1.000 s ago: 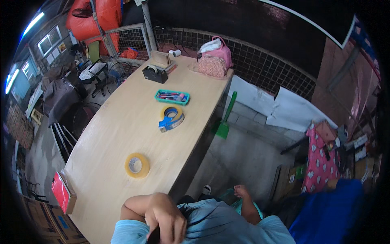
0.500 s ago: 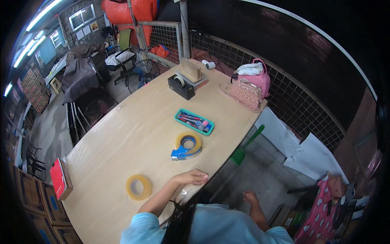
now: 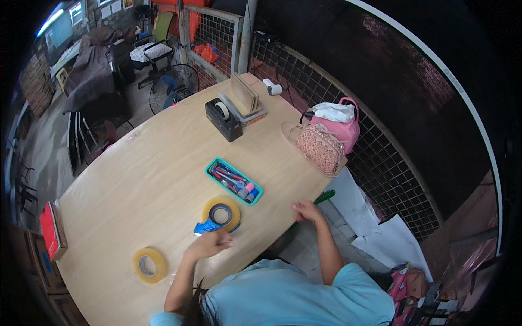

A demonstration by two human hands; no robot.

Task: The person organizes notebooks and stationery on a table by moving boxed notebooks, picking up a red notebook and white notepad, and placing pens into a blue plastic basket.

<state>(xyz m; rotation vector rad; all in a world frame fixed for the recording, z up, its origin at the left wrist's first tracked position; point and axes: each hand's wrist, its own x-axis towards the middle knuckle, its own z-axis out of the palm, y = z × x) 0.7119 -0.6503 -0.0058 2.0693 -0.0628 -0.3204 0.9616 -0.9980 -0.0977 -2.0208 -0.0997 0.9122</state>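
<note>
Left hand [image 3: 210,244] is hanging beside the blue tape dispenser [image 3: 206,226] on the table [image 3: 136,179].
Neither it nor the right hand [image 3: 306,211] is visibly holding anything, finger spread being indeterminable; a low left sweep could be knocking the dispenser askew.

Now showing: light-blue, soft-fabric, short-slv tee [image 3: 272,298], R slv [image 3: 358,288] loose w/ creases; long, dark hair strands [image 3: 194,307] on L side; L hand [image 3: 209,244] & R hand [image 3: 306,211] bare.
</note>
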